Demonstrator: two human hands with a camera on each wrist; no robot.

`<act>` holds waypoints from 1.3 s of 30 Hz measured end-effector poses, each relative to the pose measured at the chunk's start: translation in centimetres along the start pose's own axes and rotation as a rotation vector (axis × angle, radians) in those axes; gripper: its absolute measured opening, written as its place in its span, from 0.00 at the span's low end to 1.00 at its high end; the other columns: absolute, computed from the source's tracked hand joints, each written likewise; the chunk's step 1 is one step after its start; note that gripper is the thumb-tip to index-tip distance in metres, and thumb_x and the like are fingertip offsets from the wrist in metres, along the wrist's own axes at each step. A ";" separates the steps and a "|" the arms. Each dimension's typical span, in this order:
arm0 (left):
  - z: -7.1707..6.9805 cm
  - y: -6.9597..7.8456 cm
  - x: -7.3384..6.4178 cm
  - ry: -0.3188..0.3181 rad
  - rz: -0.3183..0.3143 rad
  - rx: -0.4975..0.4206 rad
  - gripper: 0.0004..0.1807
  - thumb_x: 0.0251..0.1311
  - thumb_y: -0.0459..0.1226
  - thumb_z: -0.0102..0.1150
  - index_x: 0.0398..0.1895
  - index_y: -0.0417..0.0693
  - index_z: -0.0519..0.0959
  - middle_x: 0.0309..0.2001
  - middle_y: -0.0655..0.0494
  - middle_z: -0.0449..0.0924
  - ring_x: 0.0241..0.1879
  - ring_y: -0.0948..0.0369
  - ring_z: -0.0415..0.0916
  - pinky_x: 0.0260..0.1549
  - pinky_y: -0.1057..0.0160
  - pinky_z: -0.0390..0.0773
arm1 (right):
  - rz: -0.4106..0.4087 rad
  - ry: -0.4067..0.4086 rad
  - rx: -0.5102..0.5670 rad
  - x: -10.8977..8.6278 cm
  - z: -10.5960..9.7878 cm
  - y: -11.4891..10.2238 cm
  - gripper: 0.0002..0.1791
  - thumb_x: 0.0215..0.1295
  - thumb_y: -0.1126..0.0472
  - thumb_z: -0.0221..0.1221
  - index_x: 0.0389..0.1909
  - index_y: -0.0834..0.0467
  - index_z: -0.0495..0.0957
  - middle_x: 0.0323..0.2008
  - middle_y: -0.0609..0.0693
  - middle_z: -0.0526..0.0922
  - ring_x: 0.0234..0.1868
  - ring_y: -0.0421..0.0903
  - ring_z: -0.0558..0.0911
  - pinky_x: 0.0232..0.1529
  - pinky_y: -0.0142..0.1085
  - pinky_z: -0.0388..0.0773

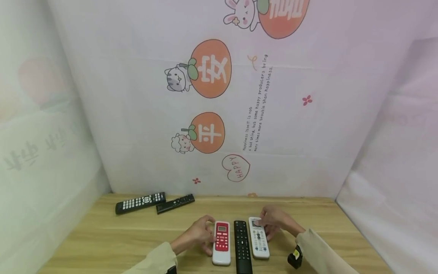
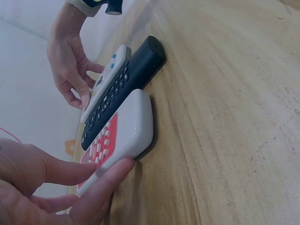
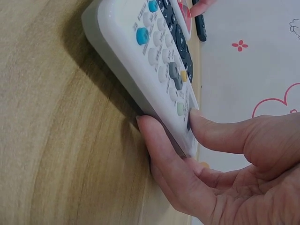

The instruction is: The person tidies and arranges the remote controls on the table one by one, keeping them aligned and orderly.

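A white remote control with a red button panel (image 1: 222,243) lies in front of me. My left hand (image 1: 200,233) pinches its left long edge, and in the left wrist view the thumb and a finger (image 2: 105,185) touch that side. To the right is a white remote control (image 1: 259,238) with a small screen. My right hand (image 1: 273,220) pinches its far end, thumb (image 3: 220,135) over the screen and fingers against its side. Between the two lies a long black remote control (image 1: 242,245), which neither hand touches.
At the back left lie a black remote control with white buttons (image 1: 140,203) and a slimmer black remote (image 1: 175,203), their ends close together. A printed white cloth (image 1: 280,163) rises behind the wooden table (image 1: 102,236), with white cloth at both sides.
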State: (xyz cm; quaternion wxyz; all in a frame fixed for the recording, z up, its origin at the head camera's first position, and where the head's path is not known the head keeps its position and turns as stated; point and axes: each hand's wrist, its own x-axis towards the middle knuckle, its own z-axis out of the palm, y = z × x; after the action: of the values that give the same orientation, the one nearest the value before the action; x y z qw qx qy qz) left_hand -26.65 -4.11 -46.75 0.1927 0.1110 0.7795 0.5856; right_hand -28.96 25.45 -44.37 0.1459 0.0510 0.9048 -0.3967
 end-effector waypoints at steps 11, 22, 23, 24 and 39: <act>-0.2 -0.4 0.1 0.004 -0.032 -0.022 0.33 0.56 0.16 0.60 0.67 0.28 0.66 0.38 0.38 0.77 0.26 0.49 0.84 0.24 0.57 0.90 | 0.026 -0.002 -0.025 0.2 0.5 0.2 0.11 0.70 0.65 0.67 0.38 0.63 0.72 0.29 0.60 0.83 0.28 0.51 0.87 0.27 0.40 0.90; -1.8 -0.5 0.1 -0.004 -0.021 0.014 0.34 0.54 0.18 0.58 0.68 0.27 0.66 0.40 0.38 0.77 0.31 0.48 0.83 0.25 0.55 0.90 | -0.003 -0.013 -0.014 0.4 0.1 0.1 0.11 0.71 0.66 0.66 0.38 0.64 0.71 0.30 0.60 0.83 0.28 0.51 0.87 0.29 0.41 0.90; -2.0 -0.5 0.1 -0.009 -0.015 0.013 0.34 0.54 0.18 0.58 0.68 0.26 0.66 0.40 0.38 0.77 0.32 0.48 0.83 0.26 0.55 0.90 | -0.006 -0.009 -0.015 0.4 0.1 0.1 0.11 0.70 0.65 0.66 0.38 0.64 0.71 0.30 0.60 0.83 0.28 0.51 0.87 0.28 0.41 0.90; -2.2 -0.5 0.1 -0.012 -0.008 0.017 0.34 0.54 0.17 0.58 0.67 0.26 0.66 0.40 0.38 0.77 0.33 0.49 0.82 0.26 0.55 0.90 | -0.010 -0.008 -0.016 0.4 0.1 0.1 0.11 0.70 0.65 0.66 0.38 0.64 0.71 0.30 0.60 0.83 0.28 0.51 0.87 0.28 0.41 0.90; -4.2 -0.5 0.8 0.022 0.071 0.125 0.23 0.64 0.26 0.63 0.62 0.28 0.73 0.45 0.40 0.78 0.40 0.50 0.82 0.34 0.54 0.88 | 0.003 -0.002 -0.013 0.4 0.0 0.4 0.12 0.70 0.65 0.67 0.39 0.64 0.71 0.30 0.59 0.84 0.27 0.50 0.87 0.29 0.40 0.90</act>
State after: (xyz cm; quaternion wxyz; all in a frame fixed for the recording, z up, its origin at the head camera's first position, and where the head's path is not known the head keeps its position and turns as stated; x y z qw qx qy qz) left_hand -29.15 -7.58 -46.38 0.1558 0.1441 0.8123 0.5433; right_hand -29.21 25.68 -44.79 0.1477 0.0508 0.9071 -0.3908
